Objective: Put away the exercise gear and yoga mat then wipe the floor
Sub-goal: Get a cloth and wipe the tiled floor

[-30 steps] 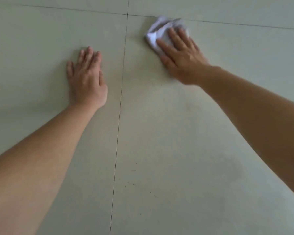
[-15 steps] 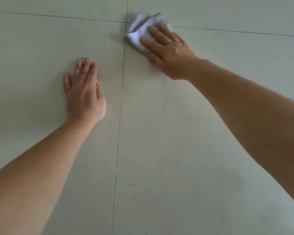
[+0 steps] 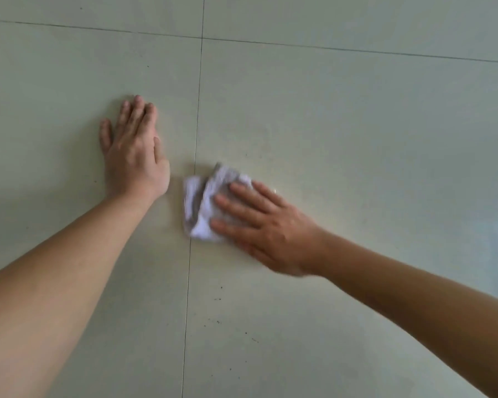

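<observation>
Since half a second ago the right hand has pulled the white cloth from the far crossing of the grout lines toward the person. Now the cloth lies on the vertical grout line, at about 4 o'clock from the left hand. The right fingers are straight and a little spread on top of the cloth, pressing it flat so that more of it rubs the floor. The left hand lies palm down on the tile, fingers close together and the little finger slightly apart; I judge it carries the body weight. Dark specks at 6 o'clock from the cloth are not yet wiped. No mat or exercise gear is in view.
</observation>
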Tool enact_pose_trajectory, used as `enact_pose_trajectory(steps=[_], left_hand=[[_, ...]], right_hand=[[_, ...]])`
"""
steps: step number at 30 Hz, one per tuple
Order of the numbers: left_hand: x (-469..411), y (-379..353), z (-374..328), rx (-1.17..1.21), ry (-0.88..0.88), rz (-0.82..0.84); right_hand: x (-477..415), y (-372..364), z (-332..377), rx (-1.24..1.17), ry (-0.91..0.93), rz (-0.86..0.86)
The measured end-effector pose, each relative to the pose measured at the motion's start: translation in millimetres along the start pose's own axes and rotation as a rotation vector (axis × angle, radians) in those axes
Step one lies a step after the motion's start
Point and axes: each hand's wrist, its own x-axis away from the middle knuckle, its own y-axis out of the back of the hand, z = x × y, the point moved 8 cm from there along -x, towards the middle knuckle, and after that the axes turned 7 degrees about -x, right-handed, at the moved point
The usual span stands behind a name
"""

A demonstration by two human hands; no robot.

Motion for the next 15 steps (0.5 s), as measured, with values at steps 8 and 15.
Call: enact_pose_trajectory(steps=[8,15], left_hand=[[0.2,-1.5,2.8,0.003,-0.005,-0.034],[-0.3,-3.3,2.5,-0.003,0.001,-0.032]], right_hand=[[-83.6,59.6,-122.6,0.009,-0.332,-0.085],[60.8,95.9,-248.4,-0.140,-1.121,-0.230]])
